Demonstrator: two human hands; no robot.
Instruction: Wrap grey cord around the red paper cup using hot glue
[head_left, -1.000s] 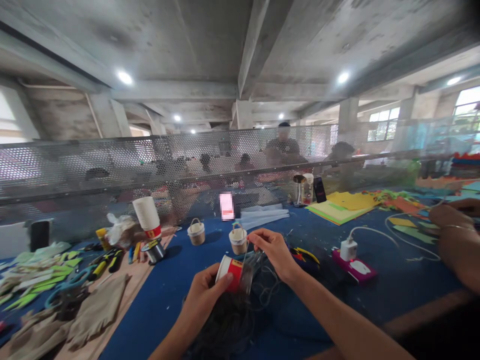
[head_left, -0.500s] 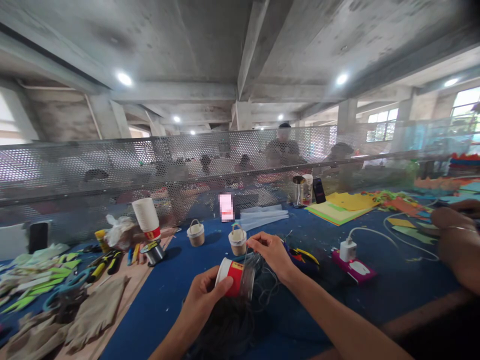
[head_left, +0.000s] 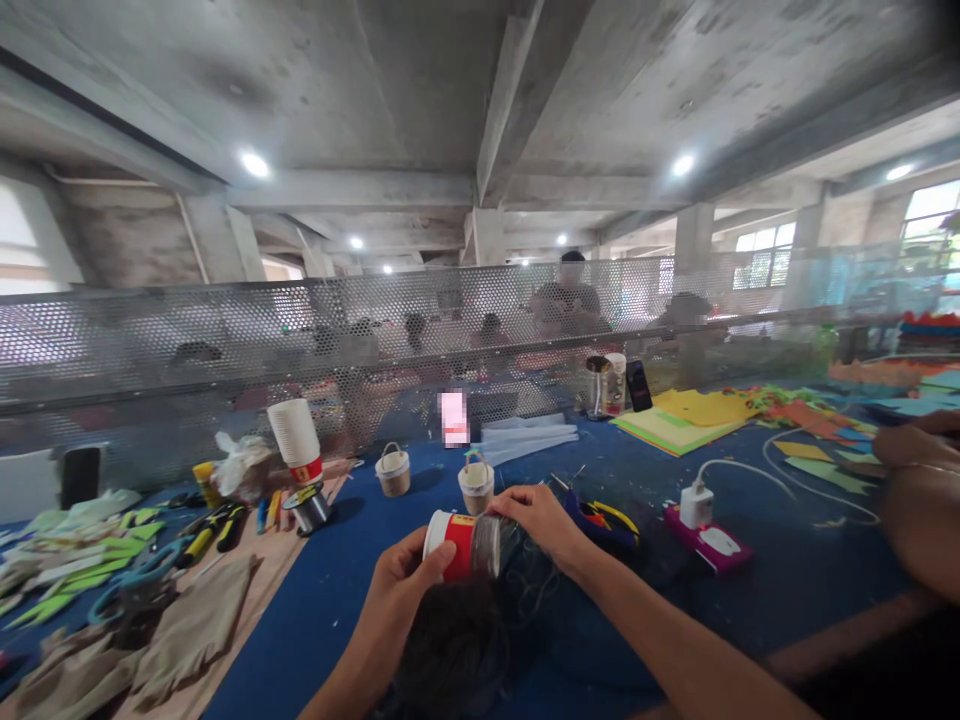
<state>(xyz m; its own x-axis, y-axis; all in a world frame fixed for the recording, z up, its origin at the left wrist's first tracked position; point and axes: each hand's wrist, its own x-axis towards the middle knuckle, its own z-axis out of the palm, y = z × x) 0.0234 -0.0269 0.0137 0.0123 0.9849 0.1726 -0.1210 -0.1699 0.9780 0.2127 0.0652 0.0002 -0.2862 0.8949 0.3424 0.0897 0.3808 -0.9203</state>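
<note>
My left hand (head_left: 416, 568) grips a red and white paper cup (head_left: 457, 548) lying on its side, its rim toward the left. Grey thread (head_left: 488, 546) is wound round the cup's right end. Just right of it, my right hand (head_left: 536, 515) has its fingers pinched together by the thread; strands hang below them. Dark tangled thread (head_left: 454, 645) lies under the cup. Two small buckets (head_left: 394, 472) with handles stand on the blue table behind my hands, one of them (head_left: 477, 482) right beyond the cup.
Yellow-handled pliers (head_left: 616, 520) and a purple power bank (head_left: 709, 540) with a charger lie right. Stacked cups (head_left: 295, 435), a wire spool (head_left: 309, 508), tools and gloves (head_left: 199, 620) are left. Coloured sheets (head_left: 682, 420) lie back right. Another person's hand (head_left: 919, 490) is at the right edge.
The cup has turned slightly and shifted a little left in my left hand. My right hand has come down a little, nearer the thread-wound end.
</note>
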